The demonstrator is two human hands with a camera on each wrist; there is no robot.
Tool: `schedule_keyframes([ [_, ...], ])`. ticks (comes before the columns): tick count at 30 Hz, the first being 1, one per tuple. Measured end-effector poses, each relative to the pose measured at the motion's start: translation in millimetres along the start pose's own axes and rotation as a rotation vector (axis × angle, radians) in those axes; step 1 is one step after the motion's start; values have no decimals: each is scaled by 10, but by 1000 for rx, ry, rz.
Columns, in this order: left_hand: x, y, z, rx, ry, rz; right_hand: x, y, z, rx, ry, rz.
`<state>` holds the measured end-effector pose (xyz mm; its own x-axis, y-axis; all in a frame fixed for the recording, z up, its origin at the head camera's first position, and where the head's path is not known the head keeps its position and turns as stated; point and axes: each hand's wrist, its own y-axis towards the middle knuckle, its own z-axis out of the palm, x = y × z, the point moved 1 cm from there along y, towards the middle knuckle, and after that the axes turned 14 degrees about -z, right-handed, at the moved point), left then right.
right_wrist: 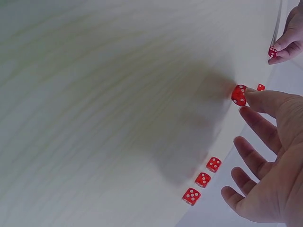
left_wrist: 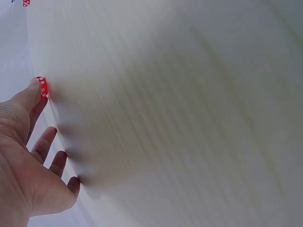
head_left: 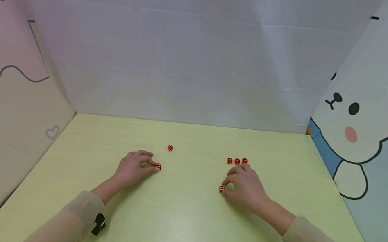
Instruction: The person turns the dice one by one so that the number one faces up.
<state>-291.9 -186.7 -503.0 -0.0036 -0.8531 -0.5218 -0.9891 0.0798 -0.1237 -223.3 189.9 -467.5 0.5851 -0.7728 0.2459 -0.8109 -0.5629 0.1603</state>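
My left hand (head_left: 134,168) pinches a red die (head_left: 158,166) with white dots between thumb and forefinger, low over the table. In the left wrist view that die (left_wrist: 43,87) shows at the fingertips, with the other fingers apart from it. My right hand (head_left: 244,187) pinches another red die (head_left: 221,189), seen in the right wrist view as a die (right_wrist: 239,95) by the thumb tip. Just beyond the right hand, several red dice stand in a short row, the nearest to the left being one die (head_left: 229,160). A lone die (head_left: 170,148) lies past the left hand.
The pale wooden table (head_left: 179,226) spans the space under both hands. A white cloth wall (head_left: 187,62) rises along its back edge. Printed panels stand on both sides, the right one bearing a cartoon rabbit (head_left: 372,100). Dark clips (head_left: 99,224) sit at the sleeve cuffs.
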Motion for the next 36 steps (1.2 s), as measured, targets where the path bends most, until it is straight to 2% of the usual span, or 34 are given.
schedule_keyframes([
  [15,30,-10,38,0,-14,-1,-2,22,57,22,-30,-14],
  [30,22,-31,33,2,-21,-7,1,51,74,8,-143,-152],
  [36,22,-26,22,1,-16,-10,-1,45,70,1,-133,-140],
])
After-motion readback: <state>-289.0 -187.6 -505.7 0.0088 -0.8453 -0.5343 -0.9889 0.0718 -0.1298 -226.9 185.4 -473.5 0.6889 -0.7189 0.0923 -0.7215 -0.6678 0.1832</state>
